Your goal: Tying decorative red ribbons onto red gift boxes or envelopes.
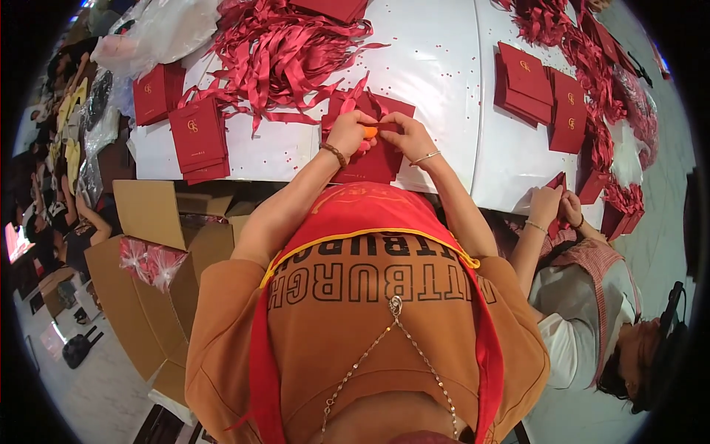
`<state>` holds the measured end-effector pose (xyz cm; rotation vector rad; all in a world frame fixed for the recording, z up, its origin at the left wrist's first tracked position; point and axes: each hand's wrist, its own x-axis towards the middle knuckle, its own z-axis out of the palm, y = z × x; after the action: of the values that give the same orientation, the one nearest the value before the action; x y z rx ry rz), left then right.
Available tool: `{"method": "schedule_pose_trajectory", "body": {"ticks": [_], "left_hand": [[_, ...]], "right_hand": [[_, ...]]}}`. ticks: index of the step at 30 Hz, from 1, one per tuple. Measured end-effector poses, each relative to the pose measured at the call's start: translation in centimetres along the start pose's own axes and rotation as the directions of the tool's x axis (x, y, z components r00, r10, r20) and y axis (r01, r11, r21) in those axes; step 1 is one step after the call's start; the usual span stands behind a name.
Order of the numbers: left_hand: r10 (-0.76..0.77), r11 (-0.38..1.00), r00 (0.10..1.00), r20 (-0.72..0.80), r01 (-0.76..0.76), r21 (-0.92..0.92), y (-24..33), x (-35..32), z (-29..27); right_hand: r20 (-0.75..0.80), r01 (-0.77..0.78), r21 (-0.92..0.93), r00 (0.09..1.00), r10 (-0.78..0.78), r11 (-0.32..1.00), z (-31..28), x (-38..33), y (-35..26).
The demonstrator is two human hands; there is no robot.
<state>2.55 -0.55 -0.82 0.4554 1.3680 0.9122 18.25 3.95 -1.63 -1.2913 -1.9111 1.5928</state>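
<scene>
A dark red flat paper bag (379, 164) lies at the table's front edge, under both my hands. My left hand (350, 136) is closed over the bag, and a small orange thing (370, 132) shows between its fingers; its kind I cannot make out. A red ribbon (357, 92) loops up from the bag beyond my fingers. Pinched together, the fingers of my right hand (408, 139) hold a bit of the ribbon close to my left fingertips. Part of the bag is hidden beneath my hands.
A tangled heap of red ribbons (274, 59) lies beyond my left hand. Stacked red bags sit at the left (196, 137) and right (523, 83). An open cardboard box (137, 296) stands at lower left. To the right, a co-worker's hands (551, 206) handle another red bag.
</scene>
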Motion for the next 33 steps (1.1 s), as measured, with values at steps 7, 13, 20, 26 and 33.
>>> {"method": "schedule_pose_trajectory", "body": {"ticks": [7, 13, 20, 26, 33], "left_hand": [[0.235, 0.879, 0.972, -0.006, -0.210, 0.429, -0.6, 0.0, 0.7], [0.210, 0.937, 0.975, -0.072, -0.180, 0.299, -1.3, 0.1, 0.8], [0.459, 0.728, 0.888, -0.029, -0.357, 0.585, -2.6, 0.5, 0.5], [0.525, 0.627, 0.851, 0.026, -0.407, 0.665, -1.6, -0.5, 1.2], [0.317, 0.813, 0.946, 0.066, -0.307, 0.495, -1.3, 0.2, 0.5]], "right_hand": [[0.019, -0.055, -0.081, 0.998, 0.057, 0.995, -0.1, 0.6, -0.2], [-0.060, 0.125, -0.197, 0.988, -0.139, 0.972, 0.4, 0.0, 0.3], [0.157, -0.181, 0.243, 0.977, 0.146, 0.953, -1.2, 0.5, 0.4], [0.164, -0.201, 0.228, 0.972, 0.166, 0.952, -1.1, 0.7, 0.5], [0.163, -0.177, 0.161, 0.975, 0.150, 0.971, -1.1, 0.3, 0.0]]}}
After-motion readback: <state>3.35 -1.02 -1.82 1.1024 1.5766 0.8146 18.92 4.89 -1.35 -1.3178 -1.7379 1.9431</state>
